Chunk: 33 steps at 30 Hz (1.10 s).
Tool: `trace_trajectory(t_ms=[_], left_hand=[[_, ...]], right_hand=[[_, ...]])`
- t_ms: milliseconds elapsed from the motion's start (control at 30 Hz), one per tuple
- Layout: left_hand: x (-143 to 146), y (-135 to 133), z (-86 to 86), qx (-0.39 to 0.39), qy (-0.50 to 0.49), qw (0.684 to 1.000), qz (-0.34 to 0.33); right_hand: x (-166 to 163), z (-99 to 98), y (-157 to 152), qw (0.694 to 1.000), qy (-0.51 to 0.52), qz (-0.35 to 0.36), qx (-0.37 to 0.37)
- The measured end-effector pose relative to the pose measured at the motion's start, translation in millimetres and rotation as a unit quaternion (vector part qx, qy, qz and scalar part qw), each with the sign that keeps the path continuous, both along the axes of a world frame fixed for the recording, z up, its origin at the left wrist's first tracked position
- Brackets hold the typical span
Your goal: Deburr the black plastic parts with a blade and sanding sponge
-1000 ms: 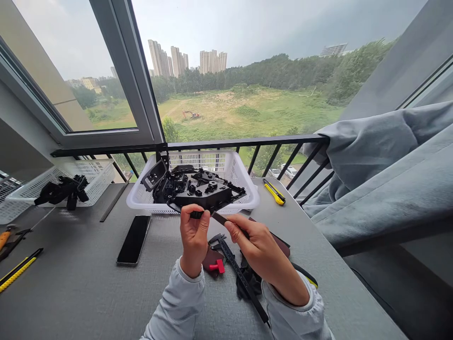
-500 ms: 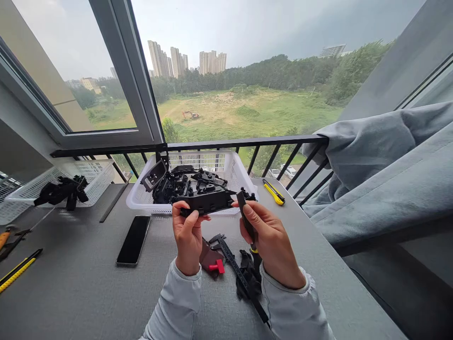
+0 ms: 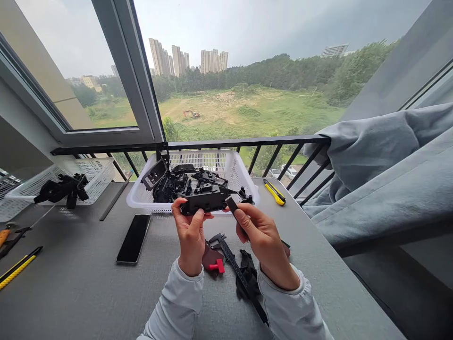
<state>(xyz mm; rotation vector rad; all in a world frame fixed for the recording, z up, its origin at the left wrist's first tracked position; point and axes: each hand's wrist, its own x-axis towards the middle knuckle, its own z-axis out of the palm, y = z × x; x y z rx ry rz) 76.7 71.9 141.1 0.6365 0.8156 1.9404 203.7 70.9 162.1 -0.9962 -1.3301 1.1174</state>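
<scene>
My left hand (image 3: 191, 241) is closed on the left end of a long black plastic part (image 3: 203, 203), thumb in front and fingers behind. In my right hand (image 3: 265, 236) is a flat dark bar (image 3: 231, 205), tilted, its upper end at the right end of the part. Whether the bar touches the part I cannot tell; my palm hides its lower length. Behind both hands stands a white basket (image 3: 138, 200) of black plastic pieces (image 3: 187, 177). Below them lie a black caliper (image 3: 233, 262), a red piece (image 3: 218, 267), a brown sheet (image 3: 210, 257) and a crumpled black thing (image 3: 246, 262).
A phone (image 3: 133, 239) lies left of my hands on the grey table (image 3: 88, 278). A yellow utility knife (image 3: 275, 191) rests at the back right. Another white basket (image 3: 101, 182) holds black items at the left, near a yellow-black tool (image 3: 19, 269). A railing (image 3: 279, 140) borders the far edge.
The bar in my right hand has moved left and tipped further left against the part's right end. My left hand has kept its hold, with the part shifted slightly.
</scene>
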Motion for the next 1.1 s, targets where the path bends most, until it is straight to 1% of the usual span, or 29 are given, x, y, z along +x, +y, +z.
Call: trace_trajectory(t_ms=[167, 267, 367, 433, 533, 600, 667, 833, 933, 1033, 1100], left_hand=[[-1, 1, -5.1, 0.037, 0.008, 0.999, 0.003], [-1, 2, -8.3, 0.073, 0.022, 0.997, 0.031], [-1, 2, -12.6, 0.109, 0.056, 0.99, 0.069], [-2, 1, -16.1, 0.126, 0.085, 0.985, 0.086], [-2, -1, -20.9, 0.139, 0.129, 0.977, 0.094], [-2, -3, -23.6, 0.148, 0.149, 0.973, 0.091], [-2, -5, -25.8, 0.159, 0.162, 0.97, 0.082], [-3, -6, -30.2, 0.155, 0.184, 0.968, 0.07], [-3, -7, -30.2, 0.142, 0.186, 0.97, 0.071], [-2, -8, -26.3, 0.127, 0.172, 0.974, 0.069], [-2, -8, -22.3, 0.115, 0.156, 0.979, 0.067]], right_hand=[[0, -0.4, 2, 1.0, 0.003, -0.011, -0.001], [1, -1.8, 2, 1.0, -0.002, -0.01, 0.004], [4, -2.0, 0, 1.0, -0.013, 0.011, 0.016], [7, -1.0, -3, 0.996, -0.063, 0.043, 0.035], [7, 1.9, -8, 0.979, -0.167, 0.089, 0.071], [6, 3.6, -10, 0.971, -0.202, 0.099, 0.082], [4, 4.5, -10, 0.967, -0.222, 0.092, 0.085], [1, 4.0, -11, 0.955, -0.274, 0.061, 0.092], [2, 5.3, -13, 0.952, -0.285, 0.066, 0.089], [5, 6.6, -14, 0.957, -0.266, 0.072, 0.088], [7, 5.3, -13, 0.969, -0.227, 0.054, 0.08]])
